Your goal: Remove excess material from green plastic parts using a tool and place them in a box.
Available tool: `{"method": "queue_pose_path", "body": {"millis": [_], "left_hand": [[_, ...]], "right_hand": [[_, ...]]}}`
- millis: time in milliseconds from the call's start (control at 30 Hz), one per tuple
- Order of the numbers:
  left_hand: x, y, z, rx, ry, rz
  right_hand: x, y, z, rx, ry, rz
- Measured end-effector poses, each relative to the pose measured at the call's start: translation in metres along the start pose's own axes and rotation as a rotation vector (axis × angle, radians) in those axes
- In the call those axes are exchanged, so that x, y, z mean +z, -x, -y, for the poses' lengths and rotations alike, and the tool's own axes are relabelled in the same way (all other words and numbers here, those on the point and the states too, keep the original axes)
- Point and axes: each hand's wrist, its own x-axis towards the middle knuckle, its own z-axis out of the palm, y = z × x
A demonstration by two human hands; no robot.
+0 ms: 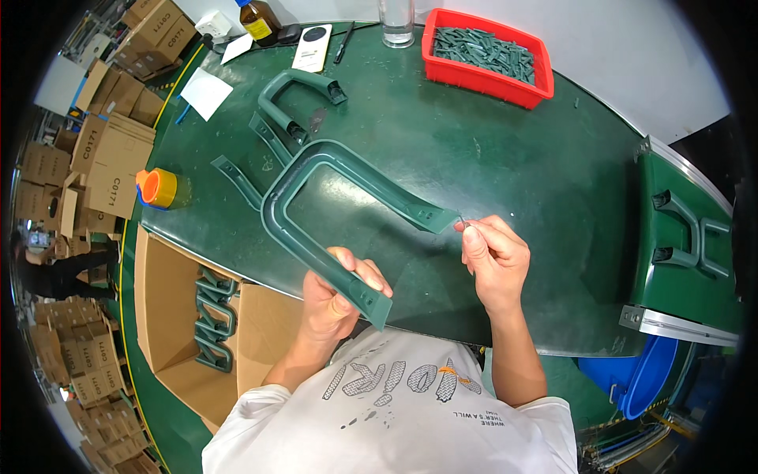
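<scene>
A green U-shaped plastic handle (379, 189) is held over the bench, its bend pointing away from me and its two flat ends toward me. My left hand (335, 296) wraps around the nearer leg just behind its end. At the tip of the other leg, my right hand (497, 257) is closed in a pinch; a thin dark sliver shows by the fingertips, too small to name. Beyond the held handle, another U-shaped handle (296, 83) lies on the bench. Two green legs (237, 182) of a further piece stick out behind the held one, which partly hides them.
A red bin (482, 85) of small green pieces stands at the far right. An open carton (264, 320) with several green handles sits at left. Right are a framed green surface (659, 292) bearing another handle and a blue bucket (643, 379). An orange tape roll (162, 188) lies left.
</scene>
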Motion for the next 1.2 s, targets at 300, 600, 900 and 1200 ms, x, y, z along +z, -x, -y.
{"method": "queue_pose_path", "body": {"millis": [300,600,900,1200], "left_hand": [[0.001,0.005,-0.001,-0.017,0.040,0.046],[-0.004,0.000,0.002,-0.039,-0.350,0.249],[0.004,-0.012,0.007,-0.186,-0.742,-0.332],[-0.036,-0.012,-0.003,-0.423,-0.032,-0.064]], "right_hand": [[-0.010,-0.016,-0.036,0.195,0.122,-0.304],[-0.007,-0.002,0.003,0.412,-0.418,0.091],[-0.009,-0.005,0.018,-0.231,-0.264,-0.131],[-0.012,-0.008,0.025,-0.626,-0.130,0.249]]}}
